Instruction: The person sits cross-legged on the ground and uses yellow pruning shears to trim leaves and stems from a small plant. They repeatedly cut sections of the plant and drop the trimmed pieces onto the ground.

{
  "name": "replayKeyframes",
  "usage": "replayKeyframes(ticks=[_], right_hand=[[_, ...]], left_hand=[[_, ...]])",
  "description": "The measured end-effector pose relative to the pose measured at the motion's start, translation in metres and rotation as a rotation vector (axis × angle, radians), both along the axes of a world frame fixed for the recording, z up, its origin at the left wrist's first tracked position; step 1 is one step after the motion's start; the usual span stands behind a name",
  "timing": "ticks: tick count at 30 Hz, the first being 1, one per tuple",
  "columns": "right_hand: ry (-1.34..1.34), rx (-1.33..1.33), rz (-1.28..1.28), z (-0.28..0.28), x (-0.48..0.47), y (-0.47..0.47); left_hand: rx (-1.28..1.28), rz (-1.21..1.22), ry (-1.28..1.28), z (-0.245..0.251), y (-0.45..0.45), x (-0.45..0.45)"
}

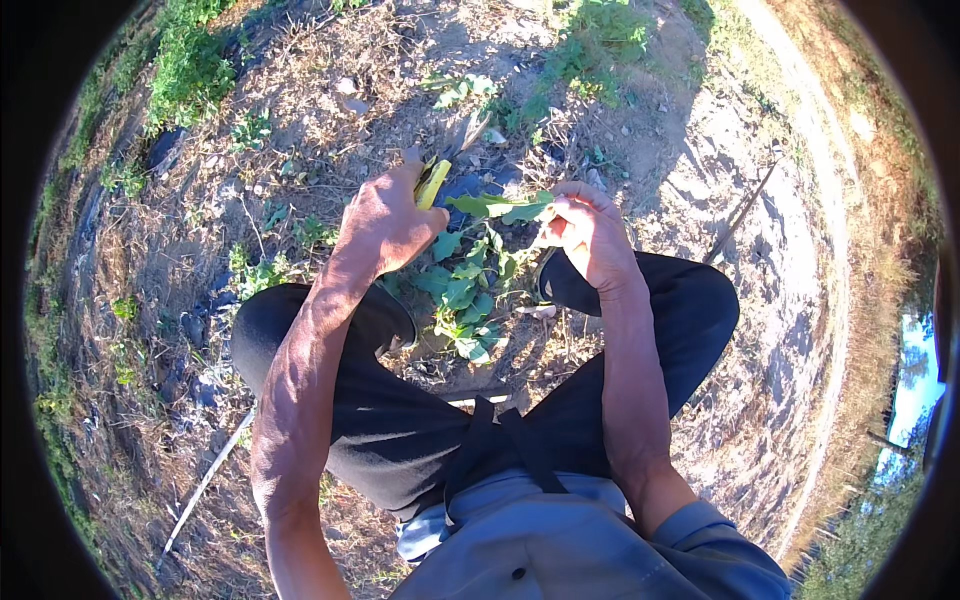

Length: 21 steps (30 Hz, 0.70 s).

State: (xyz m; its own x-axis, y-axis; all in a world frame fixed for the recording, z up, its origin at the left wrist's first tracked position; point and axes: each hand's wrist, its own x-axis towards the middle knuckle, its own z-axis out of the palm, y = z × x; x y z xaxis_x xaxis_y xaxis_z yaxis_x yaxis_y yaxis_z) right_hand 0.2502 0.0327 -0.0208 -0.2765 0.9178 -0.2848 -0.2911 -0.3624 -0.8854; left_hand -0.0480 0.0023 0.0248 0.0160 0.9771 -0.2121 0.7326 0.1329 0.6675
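Note:
My left hand [394, 217] is closed around a yellow-handled tool [433, 184], whose dark, narrow end points up and away; its exact kind is not clear. Between the fingertips of my right hand [589, 229] is a green leaf [517, 208], which stretches left towards the tool without plainly touching it. Below and between both hands, leafy green plants [461, 296] lie or grow low on the ground between my feet. Whether the pinched leaf is joined to them cannot be told.
Dry, straw-littered soil [315, 97] surrounds me. A bushy green plant [187, 75] stands at the upper left, with more greenery [592, 45] at the top. Thin sticks [206, 480] lie at both sides. My bent knees in black trousers [682, 322] flank the plants.

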Motion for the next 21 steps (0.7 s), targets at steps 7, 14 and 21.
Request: replayKeyframes(ticks=[7, 14, 21], right_hand=[[0.460, -0.116, -0.220, -0.014, 0.000, -0.012], [0.712, -0.310, -0.206, -0.029, 0.002, -0.010], [0.773, -0.248, -0.289, -0.027, -0.014, -0.017]], left_hand=[[-0.086, -0.030, -0.302, -0.010, -0.020, 0.019], [-0.122, -0.092, -0.301, -0.010, -0.031, 0.034], [-0.058, -0.159, -0.209, -0.013, -0.029, 0.040]])
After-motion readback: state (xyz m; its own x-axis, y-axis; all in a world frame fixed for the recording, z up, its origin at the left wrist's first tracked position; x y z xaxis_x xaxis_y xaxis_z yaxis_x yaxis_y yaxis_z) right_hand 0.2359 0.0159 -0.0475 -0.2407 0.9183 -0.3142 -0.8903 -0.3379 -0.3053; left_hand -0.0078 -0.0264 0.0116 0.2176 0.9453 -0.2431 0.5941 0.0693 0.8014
